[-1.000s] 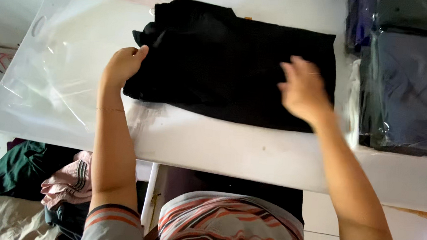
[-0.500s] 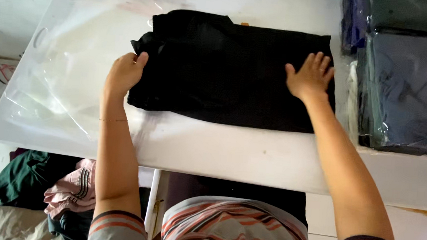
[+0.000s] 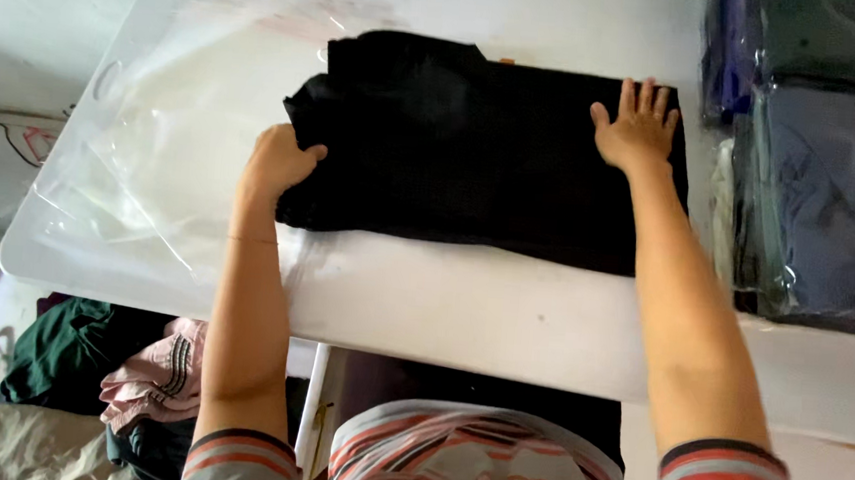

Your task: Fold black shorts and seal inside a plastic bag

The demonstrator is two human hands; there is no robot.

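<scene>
Left hand [image 3: 278, 159] grips black folded garment [image 3: 474, 153] edge; right hand [image 3: 638, 124] flat, spread on it.

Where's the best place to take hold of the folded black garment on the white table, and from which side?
The black garment is best gripped at its bunched left edge, approached from the left, likely. There the left hand already curls on thick folds, while the right hand lies flat on the smooth far right corner.

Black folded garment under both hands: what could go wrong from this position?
The left hand grips only the bunched left edge of the black folded garment, so a pull could undo the fold. The clear plastic bag lies loose and crinkled beside it; its film might crumple or slide on the white table. The right hand presses near the bagged stack and might nudge it.
</scene>
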